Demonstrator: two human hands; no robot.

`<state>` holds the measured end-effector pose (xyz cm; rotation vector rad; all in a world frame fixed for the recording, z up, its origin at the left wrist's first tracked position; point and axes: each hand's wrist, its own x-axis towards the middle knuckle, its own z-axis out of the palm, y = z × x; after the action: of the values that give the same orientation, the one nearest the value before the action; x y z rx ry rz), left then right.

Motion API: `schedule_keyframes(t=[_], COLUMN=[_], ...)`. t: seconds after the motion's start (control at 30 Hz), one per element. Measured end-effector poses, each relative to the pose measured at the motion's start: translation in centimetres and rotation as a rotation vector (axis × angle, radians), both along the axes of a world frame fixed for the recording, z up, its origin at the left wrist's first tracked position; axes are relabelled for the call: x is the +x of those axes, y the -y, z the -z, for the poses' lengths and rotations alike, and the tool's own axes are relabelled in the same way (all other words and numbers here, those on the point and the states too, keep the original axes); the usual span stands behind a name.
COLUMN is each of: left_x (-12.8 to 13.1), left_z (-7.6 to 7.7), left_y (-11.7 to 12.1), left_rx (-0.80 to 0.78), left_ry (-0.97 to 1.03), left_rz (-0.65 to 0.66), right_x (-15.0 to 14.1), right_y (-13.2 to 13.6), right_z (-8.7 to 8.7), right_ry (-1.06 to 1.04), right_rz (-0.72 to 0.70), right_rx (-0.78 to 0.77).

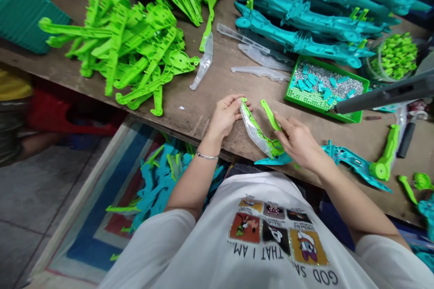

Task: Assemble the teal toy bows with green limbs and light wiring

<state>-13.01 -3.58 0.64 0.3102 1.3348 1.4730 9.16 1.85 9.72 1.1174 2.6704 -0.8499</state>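
My left hand [225,117] pinches the upper end of a curved green plastic part with a clear plastic blade piece [252,130] along its side. In my right hand [294,137] is a separate long green plastic piece [268,110], held between thumb and fingers and tilted beside the first. The lower round end of the left-hand part sits over a teal plastic piece [280,159] at the table's front edge. Another teal shell [354,159] lies right of my right wrist. My right fingers hide part of the green piece.
A pile of green parts [135,45] lies at the left, teal shells [298,31] at the back right. A green tray [356,115] holds screws and small teal pieces. A dark electric screwdriver [383,92] reaches in from the right. Below the edge is a bin of assembled parts [162,180].
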Motion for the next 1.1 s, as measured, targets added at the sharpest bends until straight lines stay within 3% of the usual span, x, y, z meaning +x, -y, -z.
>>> schedule_keyframes(t=[0.23,0.57,1.1], left_x=[0.2,0.1,0.1], left_z=[-0.1,-0.2,-0.6], left_y=[0.1,-0.4,-0.1], left_rx=[0.016,-0.043,-0.016], left_ry=[0.026,0.110,0.123], left_rz=[-0.007,-0.089,-0.049], right_x=[-2.1,-5.5,-6.7], right_y=[0.5,2.0,2.8], right_z=[0.6,0.4,1.0], right_ry=[-0.080,0.134,0.210], right_rz=[-0.013,-0.006,-0.083], right_rx=[0.075,0.229,0.214])
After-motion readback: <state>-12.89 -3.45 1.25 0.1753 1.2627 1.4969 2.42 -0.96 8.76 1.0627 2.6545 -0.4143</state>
